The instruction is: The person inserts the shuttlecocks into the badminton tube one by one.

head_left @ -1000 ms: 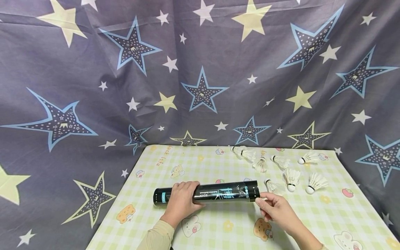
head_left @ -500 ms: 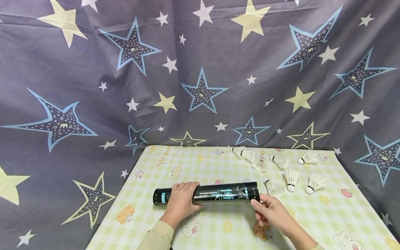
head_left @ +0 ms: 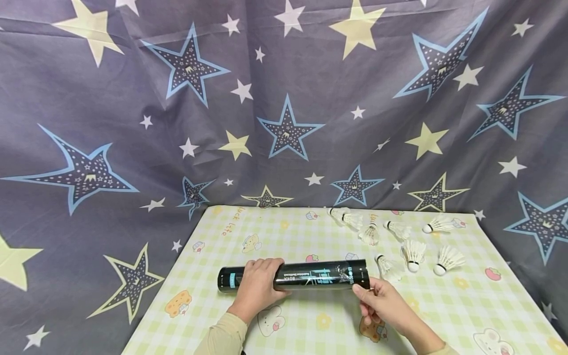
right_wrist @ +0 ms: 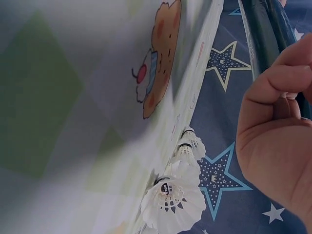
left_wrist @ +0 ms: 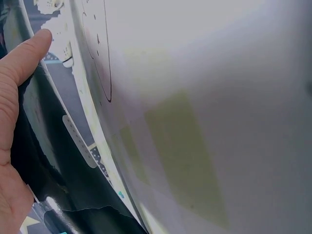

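Note:
A black shuttlecock tube (head_left: 319,276) with blue and white print lies sideways across the front half of the table. My left hand (head_left: 259,283) grips it left of the middle from above; in the left wrist view the thumb (left_wrist: 29,56) lies along the dark tube (left_wrist: 63,141). At its right end my right hand (head_left: 385,301) pinches the rim, thumb in front and fingers behind. In the right wrist view those fingers are curled by the tube (right_wrist: 263,41). The tube's inside is hidden. Just beyond its right end lies a feather shuttlecock (head_left: 390,267).
Several more white shuttlecocks are scattered at the back right, among them one shuttlecock (head_left: 414,256) with its cork toward me and another shuttlecock (head_left: 449,260) to its right. A checked cloth (head_left: 213,320) covers the table. Behind it hangs a star-patterned curtain (head_left: 248,113).
My right hand has shifted slightly left along the tube's end, and that end has dipped a little. My left hand stays in the same place on the tube. The shuttlecocks have not moved.

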The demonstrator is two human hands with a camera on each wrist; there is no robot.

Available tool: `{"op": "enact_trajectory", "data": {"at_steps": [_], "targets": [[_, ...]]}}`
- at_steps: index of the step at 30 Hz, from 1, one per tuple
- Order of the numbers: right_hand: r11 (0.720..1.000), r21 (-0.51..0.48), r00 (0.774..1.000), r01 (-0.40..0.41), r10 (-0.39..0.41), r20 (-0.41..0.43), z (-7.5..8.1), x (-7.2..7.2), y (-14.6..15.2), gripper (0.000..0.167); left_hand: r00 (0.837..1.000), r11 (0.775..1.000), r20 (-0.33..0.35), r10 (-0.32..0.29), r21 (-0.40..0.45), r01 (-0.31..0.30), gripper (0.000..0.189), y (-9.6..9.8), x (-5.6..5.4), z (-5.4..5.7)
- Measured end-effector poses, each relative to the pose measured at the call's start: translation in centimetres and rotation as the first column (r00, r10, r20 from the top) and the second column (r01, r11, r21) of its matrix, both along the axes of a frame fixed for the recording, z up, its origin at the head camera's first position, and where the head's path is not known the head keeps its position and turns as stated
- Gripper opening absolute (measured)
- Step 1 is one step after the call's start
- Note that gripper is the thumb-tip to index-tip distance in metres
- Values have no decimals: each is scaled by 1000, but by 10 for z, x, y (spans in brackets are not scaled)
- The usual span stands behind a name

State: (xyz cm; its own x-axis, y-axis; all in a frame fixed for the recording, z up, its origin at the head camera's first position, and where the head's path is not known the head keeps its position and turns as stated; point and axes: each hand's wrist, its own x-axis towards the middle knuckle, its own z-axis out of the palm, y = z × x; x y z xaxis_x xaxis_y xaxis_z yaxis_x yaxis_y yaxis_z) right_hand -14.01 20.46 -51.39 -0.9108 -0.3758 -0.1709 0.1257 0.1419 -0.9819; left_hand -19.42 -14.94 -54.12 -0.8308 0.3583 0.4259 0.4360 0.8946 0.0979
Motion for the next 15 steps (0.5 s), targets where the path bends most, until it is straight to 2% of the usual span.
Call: {"op": "enact_trajectory", "data": {"at_steps": [3, 15], "targets": [[1000, -3, 1000, -3, 3, 2, -1, 0, -1, 31, 1000, 1000, 3, -1, -2, 1, 85, 0, 0, 0], [1000, 7, 1000, 0, 0, 6, 0, 1, -1, 35, 1000, 1000, -8, -4, -10, 4, 84, 0, -1, -1]]}}
